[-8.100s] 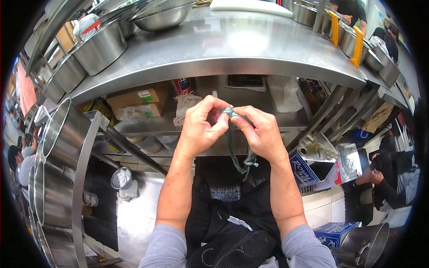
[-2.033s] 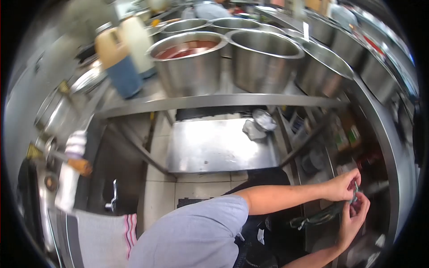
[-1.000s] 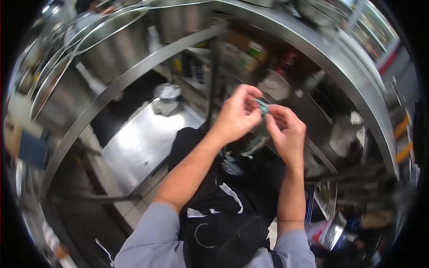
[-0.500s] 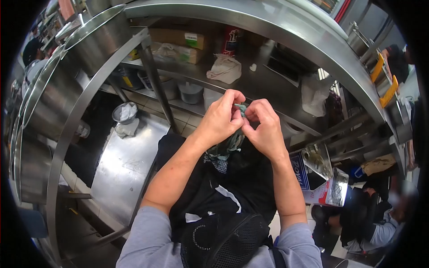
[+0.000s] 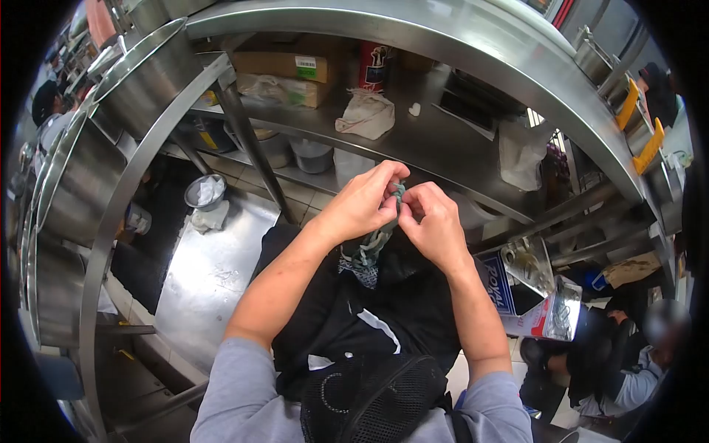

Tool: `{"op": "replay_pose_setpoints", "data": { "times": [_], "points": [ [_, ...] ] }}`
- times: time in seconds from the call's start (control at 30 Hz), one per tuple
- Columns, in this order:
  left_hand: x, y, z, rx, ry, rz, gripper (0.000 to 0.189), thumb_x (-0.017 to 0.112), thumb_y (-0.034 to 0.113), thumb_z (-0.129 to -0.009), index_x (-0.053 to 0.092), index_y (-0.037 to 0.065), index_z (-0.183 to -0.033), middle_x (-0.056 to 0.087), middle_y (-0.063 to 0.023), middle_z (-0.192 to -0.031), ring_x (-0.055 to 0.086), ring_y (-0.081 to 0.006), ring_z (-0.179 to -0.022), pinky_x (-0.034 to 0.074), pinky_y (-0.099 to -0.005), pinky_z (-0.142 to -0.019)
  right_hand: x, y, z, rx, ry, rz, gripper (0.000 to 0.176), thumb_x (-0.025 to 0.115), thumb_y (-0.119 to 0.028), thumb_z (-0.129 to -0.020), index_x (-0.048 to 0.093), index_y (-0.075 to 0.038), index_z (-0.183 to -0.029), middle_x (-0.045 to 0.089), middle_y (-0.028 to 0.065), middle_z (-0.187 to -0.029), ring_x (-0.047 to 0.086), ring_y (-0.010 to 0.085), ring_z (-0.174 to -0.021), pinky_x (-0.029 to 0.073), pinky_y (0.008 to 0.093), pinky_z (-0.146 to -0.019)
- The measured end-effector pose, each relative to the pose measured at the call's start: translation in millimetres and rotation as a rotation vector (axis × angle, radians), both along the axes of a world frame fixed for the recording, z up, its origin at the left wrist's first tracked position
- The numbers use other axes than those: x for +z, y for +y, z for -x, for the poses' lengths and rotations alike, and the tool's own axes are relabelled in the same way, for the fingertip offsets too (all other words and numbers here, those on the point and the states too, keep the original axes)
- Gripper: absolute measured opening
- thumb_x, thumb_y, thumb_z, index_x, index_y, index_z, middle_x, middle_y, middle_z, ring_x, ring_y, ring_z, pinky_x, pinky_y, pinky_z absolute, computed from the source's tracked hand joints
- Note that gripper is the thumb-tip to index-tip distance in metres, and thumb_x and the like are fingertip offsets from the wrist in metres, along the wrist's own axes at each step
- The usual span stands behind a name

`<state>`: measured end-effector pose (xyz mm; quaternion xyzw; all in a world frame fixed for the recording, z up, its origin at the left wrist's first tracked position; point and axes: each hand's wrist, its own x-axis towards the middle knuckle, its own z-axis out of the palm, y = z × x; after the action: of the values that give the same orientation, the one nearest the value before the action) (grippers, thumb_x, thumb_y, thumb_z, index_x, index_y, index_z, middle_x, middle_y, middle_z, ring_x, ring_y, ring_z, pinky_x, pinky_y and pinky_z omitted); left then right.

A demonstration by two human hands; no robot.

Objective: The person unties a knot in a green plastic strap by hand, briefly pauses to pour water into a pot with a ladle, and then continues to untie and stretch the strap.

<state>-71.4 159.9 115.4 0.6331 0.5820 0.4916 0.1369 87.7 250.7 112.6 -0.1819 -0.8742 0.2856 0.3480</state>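
Observation:
A twisted grey-green cloth strip (image 5: 399, 193) runs between the fingertips of both hands, with a knotted-looking bit showing on top. My left hand (image 5: 367, 198) pinches it from the left, fingers curled. From the right, my right hand (image 5: 434, 221) pinches it just below, thumb against forefinger. The rest of the cloth dangles under the hands in ragged loops, down to a dark patterned piece (image 5: 360, 275) over my black-clad lap. White scraps (image 5: 380, 328) lie on the black cloth of my lap.
Ahead is a steel table with a lower shelf holding a cloth bag (image 5: 365, 114), a cardboard box (image 5: 314, 68) and a red can (image 5: 373, 66). A bowl (image 5: 205, 190) sits on a low metal surface (image 5: 196, 288) at left. Tins (image 5: 550, 310) and a seated person are at right.
Both hands have dropped slightly, still pinching the cloth strip. More of its twisted top now shows between the fingertips. The whole view has shifted a little.

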Motion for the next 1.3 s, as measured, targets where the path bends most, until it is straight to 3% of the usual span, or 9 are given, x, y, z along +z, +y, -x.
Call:
{"op": "replay_pose_setpoints", "data": {
  "times": [0.07, 0.13, 0.23, 0.3, 0.77, 0.97, 1.0, 1.13, 1.3],
  "points": [
    [-0.7, 1.4, -0.8, 0.021, -0.077, 0.052, 0.042, 0.063, -0.004, -0.08, 0.052, 0.002, -0.119, 0.063, -0.0138, -0.095, 0.065, -0.027, -0.084, 0.054, -0.0379, -0.076, -1.3, -1.9, 0.6, -0.004, 0.018, -0.096, 0.014, 0.07, 0.002, -0.078, 0.063, 0.002, -0.09, 0.065, 0.0123, -0.089, 0.069, 0.0263, -0.072, 0.057, 0.0359, -0.064],
    [-1.5, 3.1, -2.7, 0.029, -0.085, 0.075, 0.042, 0.063, -0.004, -0.079, 0.052, 0.001, -0.118, 0.062, -0.0133, -0.092, 0.064, -0.0261, -0.082, 0.054, -0.0376, -0.074, -2.6, -2.7, -0.5, -0.015, -0.047, -0.233, 0.014, 0.07, -0.004, -0.081, 0.061, -0.002, -0.092, 0.062, 0.0148, -0.089, 0.067, 0.0365, -0.076, 0.055, 0.0461, -0.062],
    [-0.2, 3.6, -4.1, 0.031, -0.12, 0.139, 0.042, 0.064, -0.004, -0.077, 0.052, 0.0, -0.117, 0.061, -0.0119, -0.086, 0.062, -0.0243, -0.077, 0.053, -0.037, -0.071, 0.4, -7.0, -2.3, -0.025, -0.173, -0.302, 0.014, 0.069, -0.005, -0.082, 0.06, -0.003, -0.093, 0.061, 0.0139, -0.089, 0.067, 0.0367, -0.074, 0.055, 0.0458, -0.06],
    [-0.8, 3.8, -3.8, 0.029, -0.143, 0.178, 0.042, 0.065, -0.004, -0.076, 0.052, 0.0, -0.116, 0.06, -0.0112, -0.084, 0.062, -0.0234, -0.075, 0.052, -0.0367, -0.07, -5.6, -6.9, -0.9, -0.025, -0.153, -0.31, 0.024, 0.072, 0.0, -0.075, 0.057, -0.003, -0.093, 0.061, 0.012, -0.088, 0.066, 0.0363, -0.071, 0.055, 0.0456, -0.06],
    [-34.4, 8.1, 9.9, -0.109, 0.043, 0.092, 0.037, 0.064, -0.003, -0.079, 0.055, 0.003, -0.114, 0.064, -0.0124, -0.09, 0.065, -0.0284, -0.082, 0.054, -0.0388, -0.076, -36.5, 3.6, 5.6, -0.041, -0.158, 0.022, 0.013, 0.068, -0.005, -0.074, 0.056, 0.0, -0.079, 0.063, 0.0184, -0.079, 0.064, 0.0402, -0.073, 0.051, 0.0487, -0.066],
    [-44.1, 8.8, 18.9, -0.128, -0.19, 0.203, 0.038, 0.065, -0.001, -0.074, 0.055, 0.003, -0.111, 0.06, -0.0072, -0.086, 0.061, -0.0203, -0.078, 0.052, -0.034, -0.073, -38.2, 1.2, 10.4, -0.004, -0.172, 0.054, 0.014, 0.067, -0.005, -0.074, 0.055, 0.0, -0.077, 0.062, 0.019, -0.079, 0.064, 0.0405, -0.074, 0.051, 0.0497, -0.066],
    [-45.9, 9.2, 19.5, -0.127, -0.26, 0.211, 0.037, 0.066, 0.0, -0.073, 0.056, 0.003, -0.108, 0.058, -0.0039, -0.085, 0.058, -0.0147, -0.078, 0.051, -0.0306, -0.072, -40.5, 1.8, 11.4, -0.005, -0.133, 0.002, 0.014, 0.068, -0.003, -0.072, 0.057, 0.002, -0.079, 0.06, 0.0149, -0.074, 0.062, 0.03, -0.063, 0.049, 0.0401, -0.059],
    [-54.2, 8.4, 22.6, -0.137, -0.405, 0.259, 0.039, 0.067, -0.001, -0.073, 0.055, 0.003, -0.109, 0.058, -0.0027, -0.088, 0.057, -0.0124, -0.081, 0.051, -0.0281, -0.074, -38.2, 6.0, 8.9, 0.048, -0.11, 0.007, 0.015, 0.069, -0.003, -0.071, 0.058, 0.001, -0.081, 0.06, 0.012, -0.072, 0.061, 0.0243, -0.06, 0.049, 0.0362, -0.058],
    [-55.3, 5.6, 21.7, -0.235, -0.67, 0.36, 0.04, 0.07, -0.001, -0.075, 0.053, 0.002, -0.111, 0.058, -0.002, -0.093, 0.056, -0.0102, -0.085, 0.05, -0.0252, -0.079, -36.6, 16.8, -1.2, 0.205, -0.182, 0.33, 0.014, 0.07, -0.004, -0.074, 0.061, 0.0, -0.083, 0.062, 0.0073, -0.071, 0.059, 0.0134, -0.06, 0.048, 0.0282, -0.058]
  ]
}}
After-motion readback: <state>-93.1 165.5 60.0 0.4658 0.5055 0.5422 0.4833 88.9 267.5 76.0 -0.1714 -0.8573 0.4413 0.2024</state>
